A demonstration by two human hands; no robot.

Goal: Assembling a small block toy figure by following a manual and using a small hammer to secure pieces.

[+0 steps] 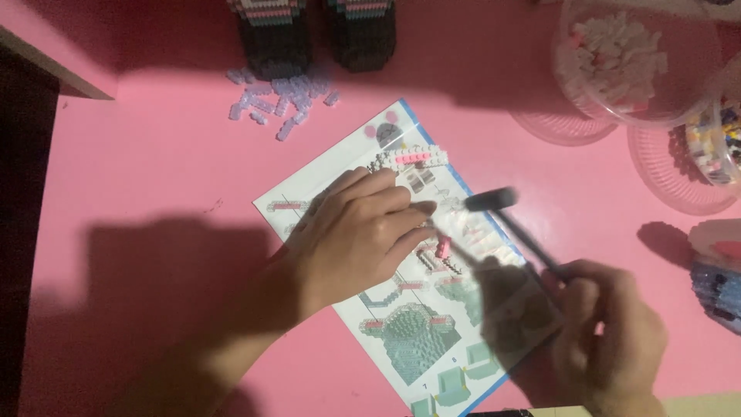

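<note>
My left hand (356,235) rests on a printed instruction sheet (417,340) in the middle of the pink table, its fingertips pinching a small pink and white brick piece (441,247). My right hand (610,336) at the lower right grips the handle of a small black hammer (491,200). The hammer's head hovers, blurred, just above and right of my left fingertips. A flat white and pink brick assembly (411,158) lies on the sheet above my left hand.
A pile of pale lilac bricks (282,99) lies at the top. Two dark brick-built legs (312,35) stand behind it. Clear tubs of bricks (617,58) sit top right; a pink and blue brick model (718,274) stands at the right edge.
</note>
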